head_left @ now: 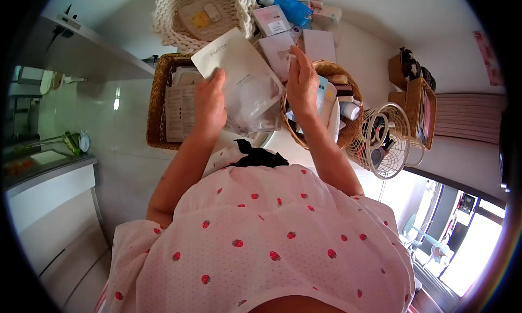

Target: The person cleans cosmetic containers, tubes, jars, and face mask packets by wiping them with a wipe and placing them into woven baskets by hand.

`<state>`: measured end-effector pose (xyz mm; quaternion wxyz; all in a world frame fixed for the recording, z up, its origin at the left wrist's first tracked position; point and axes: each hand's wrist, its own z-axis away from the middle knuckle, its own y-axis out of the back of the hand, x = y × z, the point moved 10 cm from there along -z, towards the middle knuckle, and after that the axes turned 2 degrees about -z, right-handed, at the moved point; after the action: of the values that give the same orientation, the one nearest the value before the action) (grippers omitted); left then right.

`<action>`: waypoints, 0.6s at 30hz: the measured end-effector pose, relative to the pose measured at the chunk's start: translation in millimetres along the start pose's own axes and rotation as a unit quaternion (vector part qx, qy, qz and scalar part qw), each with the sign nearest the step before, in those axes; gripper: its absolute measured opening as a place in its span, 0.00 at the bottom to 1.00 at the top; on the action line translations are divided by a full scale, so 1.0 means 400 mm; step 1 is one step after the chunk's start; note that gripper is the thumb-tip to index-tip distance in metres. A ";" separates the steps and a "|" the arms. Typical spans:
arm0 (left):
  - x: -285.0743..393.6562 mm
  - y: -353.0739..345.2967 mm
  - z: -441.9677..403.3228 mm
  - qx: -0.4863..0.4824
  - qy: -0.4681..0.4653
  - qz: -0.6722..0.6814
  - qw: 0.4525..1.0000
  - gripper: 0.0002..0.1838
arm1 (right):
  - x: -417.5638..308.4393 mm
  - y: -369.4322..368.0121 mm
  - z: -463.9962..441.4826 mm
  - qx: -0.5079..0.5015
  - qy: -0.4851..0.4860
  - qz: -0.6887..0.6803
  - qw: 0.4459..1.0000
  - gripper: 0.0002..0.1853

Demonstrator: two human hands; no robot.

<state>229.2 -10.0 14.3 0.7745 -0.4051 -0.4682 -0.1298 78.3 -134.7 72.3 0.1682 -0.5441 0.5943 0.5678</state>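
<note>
My left hand (211,104) grips the left edge of a flat pale packet (238,68) marked PMPM, its thumb lying on top. Below the packet is a crumpled clear plastic bag (253,117), partly covered by it. My right hand (302,82) is raised just beyond the packet's right side, fingers bent together around something small and whitish that I cannot make out. On the left stands a brown woven basket (157,104) with printed papers (179,109) inside. Beside my right wrist is a round wicker basket (350,131) filled with boxes, packets and a white-capped container (349,111).
A cream knitted basket (163,19) stands at the back. Several pale boxes (319,45) and blue packages (291,6) lie right of it. A white wire basket (399,142) and another woven basket (429,117) are on the right. Black cloth (258,155) lies near my body.
</note>
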 end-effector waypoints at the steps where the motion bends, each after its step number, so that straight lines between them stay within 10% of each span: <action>1: 0.009 -0.002 -0.002 0.013 0.001 0.011 1.000 0.15 | -0.014 0.009 0.013 0.004 0.004 -0.024 1.000 0.16; 7: -0.038 -0.059 0.032 -0.017 0.117 0.107 0.987 0.14 | -0.107 -0.049 0.063 -0.025 0.079 0.033 0.996 0.15; 10: 0.040 -0.148 0.102 -0.227 -0.279 -0.391 0.847 0.16 | -0.079 -0.035 0.048 -0.015 0.050 0.028 0.998 0.15; 13: -0.032 -0.150 0.112 -0.219 0.000 -0.006 0.976 0.15 | -0.057 -0.026 0.041 -0.005 0.029 0.026 0.999 0.15; 15: -0.032 -0.130 0.108 -0.230 -0.199 -0.400 0.865 0.16 | -0.045 -0.018 0.041 0.000 0.028 0.030 0.999 0.15; 17: -0.077 -0.105 0.081 -0.155 0.070 0.002 0.985 0.17 | -0.094 -0.009 0.057 0.006 0.082 0.017 0.996 0.16; 18: -0.118 -0.111 0.093 -0.101 0.202 0.209 0.951 0.17 | -0.120 -0.008 0.070 0.009 0.110 0.010 0.994 0.17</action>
<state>155.3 -18.7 6.1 0.8176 -0.5355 -0.1913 -0.0904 86.1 -88.2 101.6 0.1009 -0.5956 0.6198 0.5010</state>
